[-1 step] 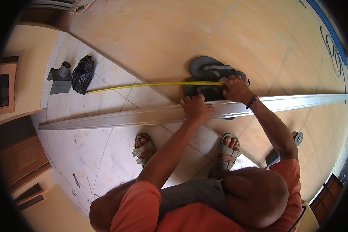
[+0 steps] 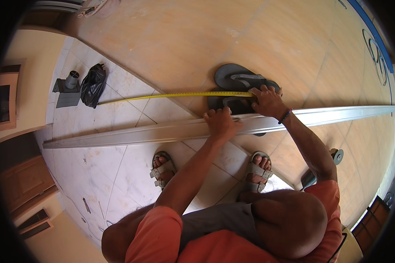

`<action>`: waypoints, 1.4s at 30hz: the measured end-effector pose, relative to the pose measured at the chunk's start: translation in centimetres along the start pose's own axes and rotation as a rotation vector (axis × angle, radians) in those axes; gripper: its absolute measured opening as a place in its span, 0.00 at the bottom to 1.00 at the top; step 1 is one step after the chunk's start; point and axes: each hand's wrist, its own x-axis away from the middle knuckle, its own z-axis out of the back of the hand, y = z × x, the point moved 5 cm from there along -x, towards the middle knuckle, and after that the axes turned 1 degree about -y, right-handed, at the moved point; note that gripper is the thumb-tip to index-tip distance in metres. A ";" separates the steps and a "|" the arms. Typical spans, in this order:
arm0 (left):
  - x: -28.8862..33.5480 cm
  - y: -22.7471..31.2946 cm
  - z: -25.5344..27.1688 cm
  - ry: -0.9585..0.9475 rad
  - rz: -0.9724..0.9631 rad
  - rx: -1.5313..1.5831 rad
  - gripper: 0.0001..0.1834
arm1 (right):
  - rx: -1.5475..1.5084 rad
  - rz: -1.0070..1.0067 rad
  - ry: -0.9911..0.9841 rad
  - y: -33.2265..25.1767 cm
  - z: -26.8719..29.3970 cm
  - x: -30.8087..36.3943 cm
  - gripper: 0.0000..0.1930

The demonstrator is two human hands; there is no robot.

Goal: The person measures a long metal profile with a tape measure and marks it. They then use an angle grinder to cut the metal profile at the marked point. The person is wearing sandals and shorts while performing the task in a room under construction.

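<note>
A long silvery metal profile (image 2: pixel 162 133) stretches from left to right across the floor in front of my feet. My left hand (image 2: pixel 221 125) lies over its middle, fingers curled round the far edge. Just beyond, my right hand (image 2: pixel 269 102) closes on the near end of a yellow tape measure (image 2: pixel 162 95); the case, if there, is hidden under the hand. The tape's blade runs left, about alongside the profile, to beside a black plastic bag (image 2: pixel 93 85). Beneath the tape and my right hand are two dark flip-flops (image 2: pixel 228 75), the nearer partly covered by the profile.
A grey box-shaped pipe fitting (image 2: pixel 68 97) stands left of the bag. Near my right elbow lies a tool with a round disc (image 2: pixel 336 156), partly hidden by my arm. Looped cable (image 2: pixel 375 57) lies far right. A tile edge (image 2: pixel 131 68) crosses the floor diagonally.
</note>
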 end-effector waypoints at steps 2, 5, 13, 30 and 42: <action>0.0 0.2 0.0 0.012 -0.007 -0.006 0.28 | 0.022 -0.079 -0.014 0.2 -0.1 0.3 0.26; -0.1 0.3 0.0 -0.047 0.021 0.003 0.30 | -0.236 0.004 -0.171 1.6 0.9 -0.6 0.28; 0.3 -0.2 -0.2 -0.008 0.002 0.019 0.27 | -0.365 0.001 -0.307 5.5 1.6 -0.3 0.27; 0.2 0.3 0.6 0.023 -0.004 0.060 0.28 | -0.218 0.205 0.104 12.6 0.9 1.0 0.07; 1.0 -0.3 1.9 -0.012 -0.008 0.059 0.26 | -0.281 0.262 0.266 8.8 0.7 0.7 0.10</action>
